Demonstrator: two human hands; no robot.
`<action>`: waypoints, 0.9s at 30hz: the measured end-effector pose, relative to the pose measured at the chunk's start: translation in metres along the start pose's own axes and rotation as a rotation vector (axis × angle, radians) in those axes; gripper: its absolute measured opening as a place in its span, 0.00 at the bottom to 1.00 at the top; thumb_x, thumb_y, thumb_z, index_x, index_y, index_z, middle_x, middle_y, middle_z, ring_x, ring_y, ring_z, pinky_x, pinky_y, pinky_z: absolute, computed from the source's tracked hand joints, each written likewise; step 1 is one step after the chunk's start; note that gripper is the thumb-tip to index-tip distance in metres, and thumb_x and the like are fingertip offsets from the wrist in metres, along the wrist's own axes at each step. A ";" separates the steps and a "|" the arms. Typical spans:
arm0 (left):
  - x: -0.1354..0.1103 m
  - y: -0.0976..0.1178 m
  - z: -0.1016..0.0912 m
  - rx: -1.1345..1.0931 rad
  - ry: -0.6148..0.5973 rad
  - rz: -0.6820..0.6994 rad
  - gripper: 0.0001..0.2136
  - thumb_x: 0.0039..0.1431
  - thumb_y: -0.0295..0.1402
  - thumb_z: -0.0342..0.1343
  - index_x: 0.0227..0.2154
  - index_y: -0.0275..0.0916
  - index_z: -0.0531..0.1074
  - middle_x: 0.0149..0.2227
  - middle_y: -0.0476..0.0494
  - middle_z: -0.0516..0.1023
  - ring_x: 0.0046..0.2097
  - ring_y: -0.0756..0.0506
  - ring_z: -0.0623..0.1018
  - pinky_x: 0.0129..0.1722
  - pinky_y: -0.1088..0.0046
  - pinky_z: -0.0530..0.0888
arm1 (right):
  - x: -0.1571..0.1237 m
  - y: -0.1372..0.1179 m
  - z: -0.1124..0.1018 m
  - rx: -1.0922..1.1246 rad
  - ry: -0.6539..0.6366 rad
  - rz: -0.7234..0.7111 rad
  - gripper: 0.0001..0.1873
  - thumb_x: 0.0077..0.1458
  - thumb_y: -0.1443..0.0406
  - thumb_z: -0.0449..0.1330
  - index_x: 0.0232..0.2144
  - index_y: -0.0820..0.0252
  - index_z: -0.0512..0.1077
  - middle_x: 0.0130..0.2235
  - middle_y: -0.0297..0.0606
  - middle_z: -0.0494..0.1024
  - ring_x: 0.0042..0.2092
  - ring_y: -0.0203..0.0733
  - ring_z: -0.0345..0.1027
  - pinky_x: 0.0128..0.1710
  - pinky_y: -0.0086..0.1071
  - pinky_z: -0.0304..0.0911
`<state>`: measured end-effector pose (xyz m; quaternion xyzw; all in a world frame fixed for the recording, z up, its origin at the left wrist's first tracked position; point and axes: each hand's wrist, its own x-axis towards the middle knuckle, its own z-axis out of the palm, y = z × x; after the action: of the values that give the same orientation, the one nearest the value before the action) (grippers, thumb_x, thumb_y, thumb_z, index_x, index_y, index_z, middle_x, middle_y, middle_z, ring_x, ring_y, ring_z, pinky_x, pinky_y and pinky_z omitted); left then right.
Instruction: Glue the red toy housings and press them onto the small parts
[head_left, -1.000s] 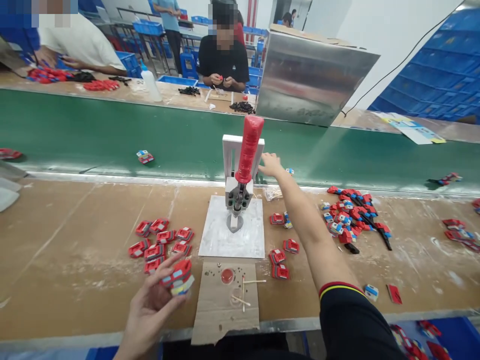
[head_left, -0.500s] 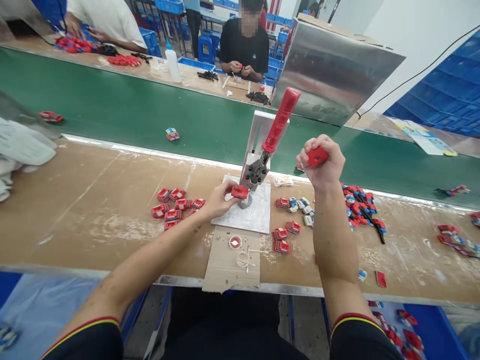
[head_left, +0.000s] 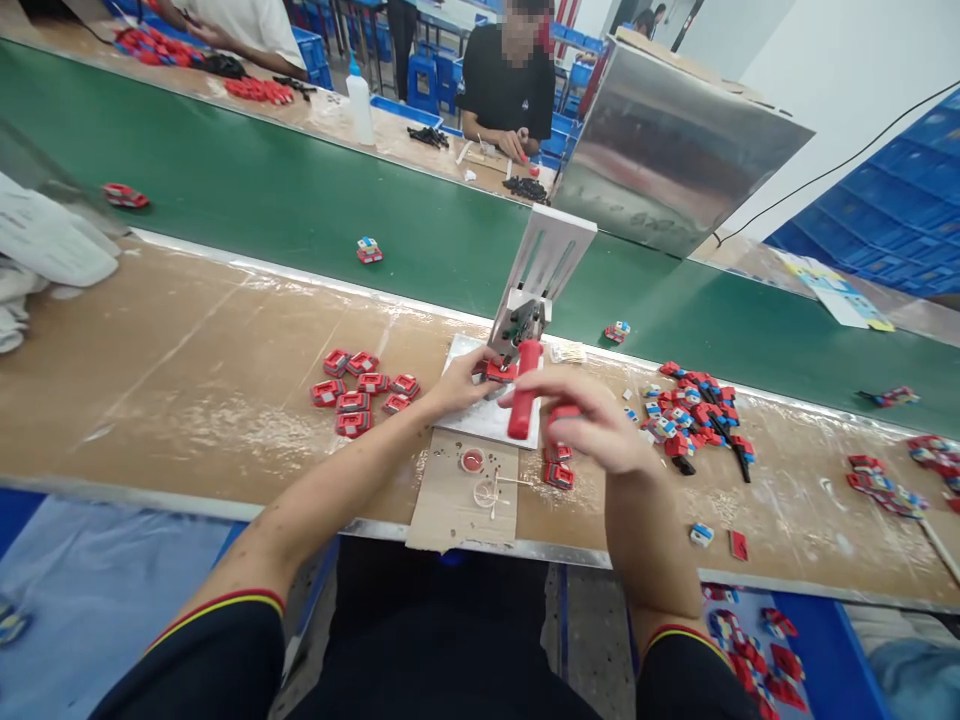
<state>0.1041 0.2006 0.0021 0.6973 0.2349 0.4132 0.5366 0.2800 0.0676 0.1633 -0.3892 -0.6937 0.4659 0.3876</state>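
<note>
My left hand [head_left: 466, 382] pinches a small red plastic part [head_left: 498, 371] beneath the head of a hand-lever toggle press [head_left: 531, 318]. Its red lever handle [head_left: 525, 395] is swung down toward me. Fingers of my right hand [head_left: 596, 415], smeared by motion, reach over the handle; whether they grip it is hard to see. A red plastic piece [head_left: 562, 412] sits inside that same hand, mostly covered by the fingers. The press stands on a pale metal base plate [head_left: 457, 420].
Red plastic parts [head_left: 352, 400] lie left of the press, with red-blue assemblies [head_left: 694, 410] to the right. Cardboard [head_left: 461, 510] in front carries a small cup [head_left: 472, 460] and cotton swabs. Beyond runs a green conveyor belt [head_left: 285, 200]; co-workers sit across it.
The red handle has swung down from upright. My right hand has come left and down from its raised place to the handle. My left hand stays at the press with the red part.
</note>
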 end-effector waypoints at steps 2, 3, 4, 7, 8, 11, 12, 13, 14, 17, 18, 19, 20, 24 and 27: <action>-0.001 0.000 0.001 -0.003 0.000 0.002 0.14 0.53 0.30 0.70 0.39 0.39 0.71 0.38 0.44 0.81 0.41 0.44 0.82 0.50 0.62 0.80 | -0.015 0.014 0.016 0.010 -0.002 -0.013 0.23 0.56 0.64 0.64 0.54 0.45 0.76 0.51 0.36 0.85 0.26 0.33 0.73 0.25 0.30 0.72; -0.001 0.000 0.001 -0.003 0.001 0.003 0.13 0.54 0.31 0.69 0.39 0.39 0.71 0.38 0.44 0.81 0.41 0.44 0.82 0.50 0.62 0.80 | -0.020 0.018 0.022 0.037 0.021 -0.026 0.23 0.57 0.64 0.64 0.55 0.44 0.76 0.53 0.36 0.84 0.26 0.33 0.73 0.25 0.30 0.72; -0.001 0.001 0.001 -0.002 0.001 0.005 0.13 0.55 0.31 0.69 0.39 0.39 0.71 0.38 0.44 0.81 0.41 0.44 0.82 0.50 0.62 0.80 | -0.022 0.021 0.028 0.067 0.046 -0.033 0.22 0.59 0.62 0.65 0.55 0.44 0.76 0.53 0.37 0.84 0.26 0.33 0.73 0.25 0.30 0.72; -0.001 0.002 0.001 0.001 -0.005 0.011 0.12 0.56 0.30 0.68 0.40 0.38 0.72 0.40 0.43 0.82 0.42 0.44 0.83 0.51 0.62 0.80 | -0.021 0.023 0.043 0.098 0.092 0.009 0.14 0.62 0.57 0.65 0.50 0.48 0.78 0.45 0.37 0.84 0.25 0.34 0.73 0.25 0.31 0.72; -0.001 0.002 0.001 0.002 -0.009 0.013 0.12 0.56 0.30 0.68 0.41 0.38 0.72 0.40 0.43 0.82 0.42 0.44 0.83 0.51 0.63 0.80 | -0.021 0.024 0.048 0.106 0.111 0.026 0.12 0.62 0.57 0.65 0.47 0.50 0.78 0.42 0.37 0.84 0.25 0.34 0.73 0.25 0.30 0.72; -0.002 -0.001 0.001 0.006 -0.008 0.017 0.12 0.56 0.31 0.67 0.41 0.38 0.73 0.39 0.43 0.82 0.41 0.45 0.82 0.50 0.64 0.80 | -0.022 0.035 0.061 0.172 0.181 0.054 0.09 0.62 0.56 0.65 0.41 0.52 0.76 0.39 0.36 0.82 0.24 0.34 0.73 0.25 0.30 0.71; -0.003 -0.002 0.002 0.010 -0.003 0.015 0.11 0.56 0.32 0.67 0.40 0.38 0.73 0.38 0.44 0.82 0.41 0.45 0.82 0.50 0.64 0.81 | -0.023 0.042 0.063 0.173 0.203 0.058 0.08 0.62 0.56 0.64 0.40 0.53 0.76 0.39 0.36 0.82 0.24 0.33 0.72 0.25 0.30 0.70; -0.003 -0.003 0.002 0.014 0.003 0.011 0.11 0.56 0.32 0.67 0.40 0.38 0.73 0.38 0.44 0.82 0.41 0.45 0.82 0.50 0.64 0.81 | -0.023 0.051 0.065 0.154 0.226 0.066 0.08 0.62 0.57 0.64 0.39 0.53 0.75 0.38 0.36 0.81 0.23 0.33 0.71 0.25 0.30 0.70; -0.003 -0.004 0.001 0.020 0.007 0.005 0.11 0.56 0.32 0.66 0.40 0.38 0.73 0.38 0.44 0.82 0.41 0.45 0.83 0.50 0.64 0.81 | -0.021 0.061 0.066 0.117 0.245 0.078 0.08 0.61 0.57 0.63 0.38 0.53 0.75 0.38 0.36 0.81 0.23 0.33 0.70 0.25 0.31 0.69; -0.001 -0.003 0.000 0.048 0.016 -0.017 0.12 0.53 0.33 0.67 0.40 0.38 0.73 0.39 0.43 0.83 0.41 0.44 0.83 0.49 0.64 0.81 | -0.006 0.086 0.065 -0.023 0.294 0.121 0.08 0.59 0.57 0.61 0.35 0.53 0.74 0.39 0.38 0.79 0.27 0.36 0.71 0.28 0.33 0.69; 0.000 0.000 0.000 0.061 0.018 -0.023 0.13 0.52 0.34 0.68 0.39 0.39 0.74 0.38 0.44 0.83 0.41 0.44 0.83 0.49 0.65 0.81 | 0.000 0.090 0.065 -0.058 0.312 0.132 0.09 0.57 0.56 0.61 0.34 0.53 0.74 0.40 0.39 0.79 0.29 0.38 0.72 0.29 0.34 0.70; 0.001 0.005 0.000 0.074 0.021 -0.026 0.14 0.50 0.35 0.69 0.38 0.39 0.74 0.38 0.44 0.83 0.41 0.44 0.83 0.48 0.65 0.81 | 0.004 0.092 0.064 -0.088 0.335 0.137 0.09 0.56 0.55 0.61 0.33 0.53 0.74 0.41 0.39 0.79 0.32 0.40 0.74 0.31 0.34 0.71; 0.002 0.011 0.000 0.084 0.021 -0.026 0.15 0.48 0.37 0.70 0.37 0.39 0.74 0.37 0.45 0.83 0.40 0.44 0.82 0.47 0.66 0.81 | 0.007 0.092 0.063 -0.110 0.353 0.136 0.10 0.55 0.55 0.62 0.33 0.53 0.74 0.42 0.39 0.79 0.36 0.42 0.75 0.32 0.34 0.72; -0.001 0.037 0.004 0.116 0.037 -0.012 0.20 0.45 0.46 0.73 0.34 0.42 0.73 0.33 0.50 0.81 0.38 0.43 0.80 0.44 0.68 0.80 | -0.017 0.080 0.061 -0.063 0.380 0.202 0.20 0.54 0.46 0.67 0.44 0.45 0.73 0.45 0.31 0.78 0.40 0.42 0.75 0.34 0.34 0.73; -0.015 0.051 -0.002 0.234 0.110 -0.069 0.26 0.41 0.51 0.76 0.38 0.43 0.74 0.36 0.51 0.80 0.42 0.41 0.80 0.48 0.64 0.80 | -0.058 0.082 0.074 0.226 0.466 0.231 0.37 0.51 0.31 0.64 0.49 0.46 0.65 0.33 0.27 0.73 0.28 0.39 0.71 0.28 0.33 0.69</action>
<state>0.0877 0.1740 0.0458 0.7229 0.3344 0.4018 0.4519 0.2512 0.0112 0.0553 -0.5168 -0.4807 0.4793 0.5217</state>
